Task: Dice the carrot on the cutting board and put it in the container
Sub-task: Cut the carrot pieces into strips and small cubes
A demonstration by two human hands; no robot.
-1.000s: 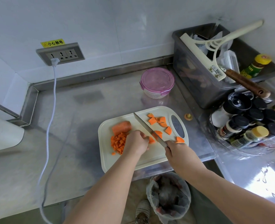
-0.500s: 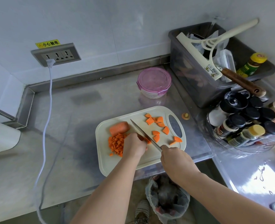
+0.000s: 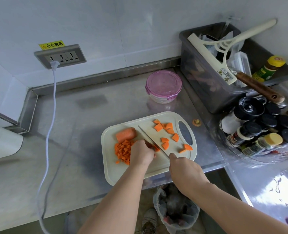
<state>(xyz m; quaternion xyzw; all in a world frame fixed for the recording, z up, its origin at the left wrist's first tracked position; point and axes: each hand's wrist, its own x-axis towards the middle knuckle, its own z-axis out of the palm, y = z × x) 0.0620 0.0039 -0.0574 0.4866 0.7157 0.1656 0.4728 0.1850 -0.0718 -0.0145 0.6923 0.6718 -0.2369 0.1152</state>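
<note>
The cutting board (image 3: 156, 173) lies under both hands. The container (image 3: 163, 86), well beyond them, has its pink lid on, so the transfer does not look begun. Dicing seems partly done. A whole carrot stub (image 3: 125, 132) lies just beyond the left hand (image 3: 141, 154), a diced pile (image 3: 123, 152) sits at that hand's left, and coarse chunks (image 3: 166, 128) wait beyond the right hand (image 3: 185, 168). The left hand curls down on a carrot piece (image 3: 156, 147). The right hand grips the knife (image 3: 150, 139), its blade against the left fingers. Against a second ago, the blade stands closer to the left knuckles and less orange shows there; the pile, stub and chunks lie alike.
</note>
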